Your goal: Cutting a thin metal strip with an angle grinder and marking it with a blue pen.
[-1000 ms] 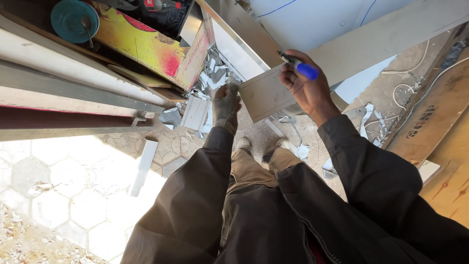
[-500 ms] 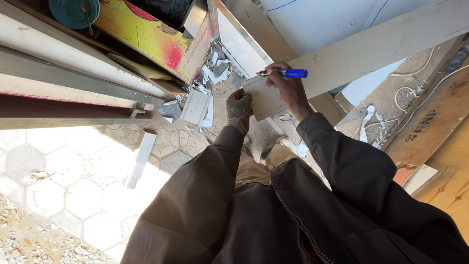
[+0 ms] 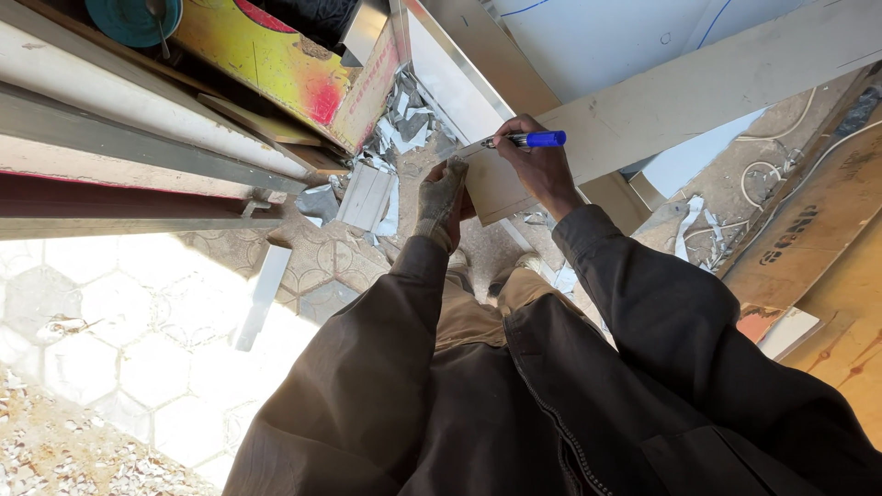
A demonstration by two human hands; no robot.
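Head view: gloved left hand [image 3: 439,200] grips small panel [image 3: 496,184]; right hand [image 3: 542,170] grasps blue marker [image 3: 528,140].

Matt board piece [image 3: 491,184]; glossy plastic marker [image 3: 531,140].

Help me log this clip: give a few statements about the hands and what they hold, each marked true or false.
1. The right hand holds a blue marker. True.
2. The left hand is bare. False: it wears a worn work glove.
3. The marker tip rests at the top edge of a pale flat panel piece. True.
4. The left hand grips the teal disc. False: the disc lies far off at the top left; the left hand steadies the panel piece.
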